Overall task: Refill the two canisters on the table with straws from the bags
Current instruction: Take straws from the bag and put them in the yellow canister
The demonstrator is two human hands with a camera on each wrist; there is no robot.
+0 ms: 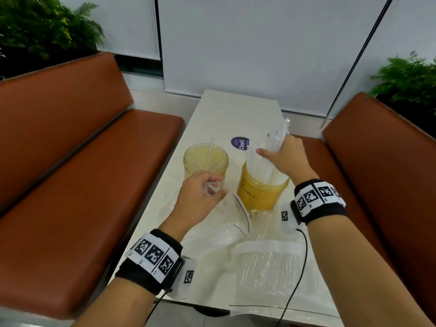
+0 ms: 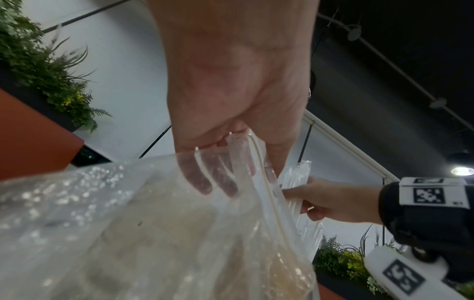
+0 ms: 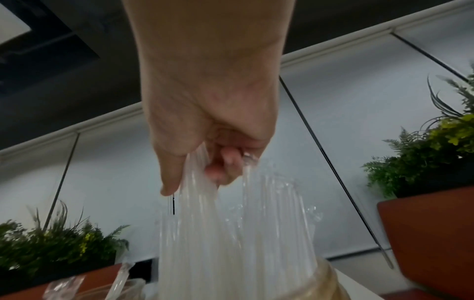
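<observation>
Already the right hand [image 1: 286,156] clutches a bundle of wrapped straws [image 1: 264,159] standing in the amber canister [image 1: 262,192] mid-table, steadying them; the left hand [image 1: 200,194] pinches the emptied zip bag [image 1: 226,223], lifting it clear.

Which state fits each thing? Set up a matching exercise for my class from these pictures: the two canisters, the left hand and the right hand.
Things:
1. left canister
2. right canister
3. left hand
4. right hand

States:
a. grips a straw bundle
b. holds one lone straw
c. pinches an open bag's edge
d. has a straw bundle standing in it

Pairs: 1-b, 2-d, 3-c, 4-a
</observation>
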